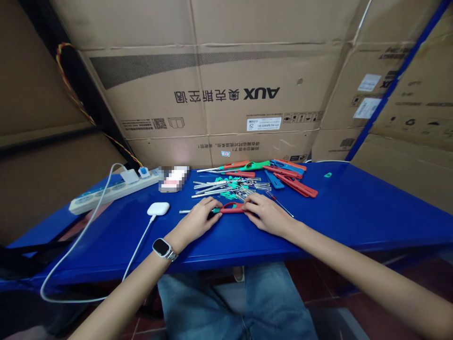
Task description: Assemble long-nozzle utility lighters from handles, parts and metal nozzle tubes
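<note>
A red lighter handle (pixel 231 208) with a metal tube lies on the blue table (pixel 354 212) between both hands. My left hand (pixel 200 218) rests on its left part, fingers curled over it. At the handle's right end my right hand (pixel 266 212) presses down with bent fingers. Just behind them lies a heap of metal tubes and teal parts (pixel 230 188). Farther back sit several red, green and blue lighter handles (pixel 279 172). A watch (pixel 163 248) is on my left wrist.
A white power strip (pixel 113 190) lies at the table's left with a plug and white cable. A white earbud case (pixel 158 208) is on a charging cable. A small teal part (pixel 328 174) sits at the right. Cardboard boxes (pixel 226 94) stand behind the table.
</note>
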Demonstrator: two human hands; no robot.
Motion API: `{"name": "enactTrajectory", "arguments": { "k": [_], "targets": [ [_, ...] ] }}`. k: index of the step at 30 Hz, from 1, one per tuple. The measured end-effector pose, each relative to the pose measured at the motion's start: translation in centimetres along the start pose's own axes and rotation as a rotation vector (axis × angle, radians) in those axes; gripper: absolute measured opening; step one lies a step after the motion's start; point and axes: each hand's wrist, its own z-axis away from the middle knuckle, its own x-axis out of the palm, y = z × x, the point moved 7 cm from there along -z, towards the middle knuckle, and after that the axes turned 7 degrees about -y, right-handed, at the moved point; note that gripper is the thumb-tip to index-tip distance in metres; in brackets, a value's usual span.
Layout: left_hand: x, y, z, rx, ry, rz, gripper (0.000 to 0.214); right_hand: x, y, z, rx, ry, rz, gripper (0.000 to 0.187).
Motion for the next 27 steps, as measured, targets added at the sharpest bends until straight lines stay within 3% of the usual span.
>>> {"name": "enactTrajectory", "arguments": {
  "k": [13, 18, 24, 27],
  "targets": [
    [0.1, -2.2, -4.0, 0.034, -0.008, -0.026, 0.027, 0.6, 4.3, -1.9, 0.127, 0.014, -0.05, 0.012],
    [-0.6, 0.0, -3.1, 0.08, 0.065, -0.161, 0.025, 0.4, 3.4, -1.6, 0.064, 0.011, -0.116, 0.013],
    [0.3, 2.7, -2.9, 0.093, -0.018, -0.242, 0.026, -0.2, 0.8, -0.1, 0.067, -0.018, -0.256, 0.017],
    [0.5, 3.3, -3.0, 0.106, -0.032, -0.268, 0.026, -1.3, 1.1, 1.1, 0.133, 0.042, -0.291, 0.025]
  ]
}}
